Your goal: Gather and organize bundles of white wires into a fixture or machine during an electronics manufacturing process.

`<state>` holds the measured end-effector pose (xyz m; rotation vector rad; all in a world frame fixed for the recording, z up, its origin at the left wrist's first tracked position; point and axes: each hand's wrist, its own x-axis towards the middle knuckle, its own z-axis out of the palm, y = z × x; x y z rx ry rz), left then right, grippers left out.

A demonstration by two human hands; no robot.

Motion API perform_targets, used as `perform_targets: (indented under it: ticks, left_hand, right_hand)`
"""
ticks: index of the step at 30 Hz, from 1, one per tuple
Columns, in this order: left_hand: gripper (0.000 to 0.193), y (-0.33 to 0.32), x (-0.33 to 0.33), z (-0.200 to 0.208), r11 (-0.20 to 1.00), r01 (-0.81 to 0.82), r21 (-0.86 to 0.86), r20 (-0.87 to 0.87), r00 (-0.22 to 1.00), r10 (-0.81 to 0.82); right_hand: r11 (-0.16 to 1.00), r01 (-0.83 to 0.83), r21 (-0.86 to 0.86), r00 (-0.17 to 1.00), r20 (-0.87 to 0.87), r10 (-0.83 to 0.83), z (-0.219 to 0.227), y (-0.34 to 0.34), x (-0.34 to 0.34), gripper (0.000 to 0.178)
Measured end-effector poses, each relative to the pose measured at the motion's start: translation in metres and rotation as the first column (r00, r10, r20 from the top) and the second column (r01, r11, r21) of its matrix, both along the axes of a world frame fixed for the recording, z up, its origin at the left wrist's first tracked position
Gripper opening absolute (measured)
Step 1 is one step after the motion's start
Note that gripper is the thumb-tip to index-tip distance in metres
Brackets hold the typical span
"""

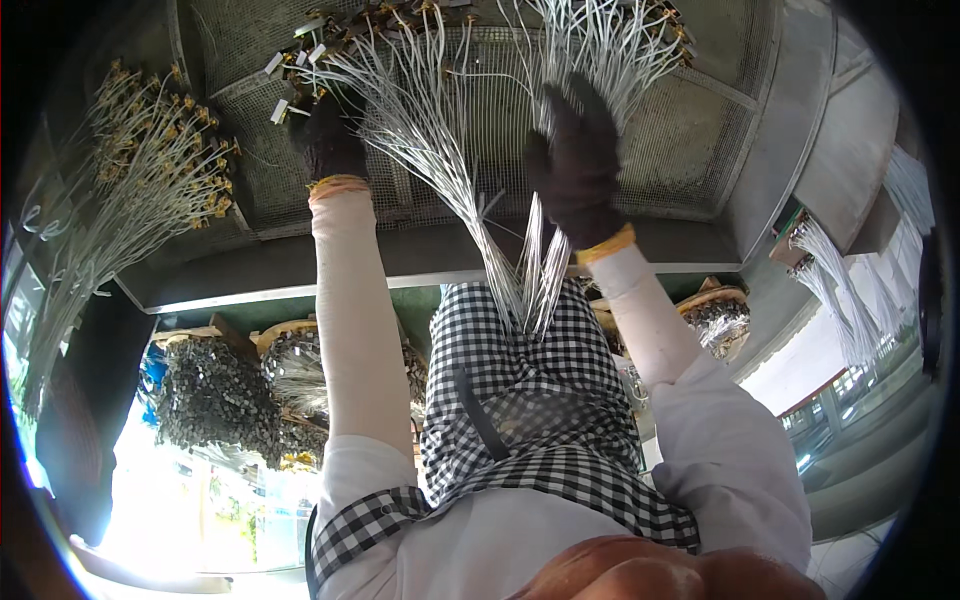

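Note:
Long thin silvery strands, which look like wires, fan out over a mesh-topped bench (690, 165). The left bundle (440, 165) has dark and yellowish ends with small white tags (280, 110). A right bundle (610, 60) spreads beside it, and both narrow toward my lap. At the tagged ends is my left hand (333, 140), in a dark glove; its fingers blend into the dark pieces, so their hold is hidden. My right hand (580, 165), also gloved, lies over the right bundle with fingers stretched out and thumb apart.
Another bundle of pale strands with yellow ends (165, 160) hangs at the left. Racks packed with small metallic pieces (215, 395) stand below the bench. More white strands (835, 280) hang at the right. A checkered apron (560, 480) covers my lap against the bench edge.

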<state>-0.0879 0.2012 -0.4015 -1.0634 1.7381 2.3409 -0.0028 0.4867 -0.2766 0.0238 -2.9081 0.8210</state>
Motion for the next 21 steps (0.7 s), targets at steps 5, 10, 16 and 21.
perform_targets:
  ticks: [5, 10, 16, 21]
  left_hand:
    - [0.030, 0.007, 0.006, 0.029, 0.981, 0.038, -0.192, 0.012, 0.999, -0.036]
    - [0.031, 0.076, 0.012, 0.101, 0.327, 0.159, -0.931, 0.050, 0.947, -0.316]
    - [0.051, 0.187, -0.003, 0.082, 0.348, 0.573, -0.742, 0.130, 0.632, -0.764]
    - [0.072, 0.210, 0.007, 0.037, 0.410, 0.687, -0.600, 0.195, 0.623, -0.757]
  right_hand:
    - [0.939, 0.270, 0.213, 0.961, -0.004, -0.276, -0.039, 0.040, -0.027, 0.079]
    - [0.875, 0.432, 0.218, 0.873, 0.144, -0.467, -0.036, 0.019, -0.068, 0.097]
    - [0.856, 0.516, -0.023, 0.807, 0.348, -0.477, -0.045, 0.063, -0.060, 0.062]
    - [0.429, 0.598, -0.677, 0.788, 0.396, -0.472, -0.066, 0.113, -0.021, 0.043]
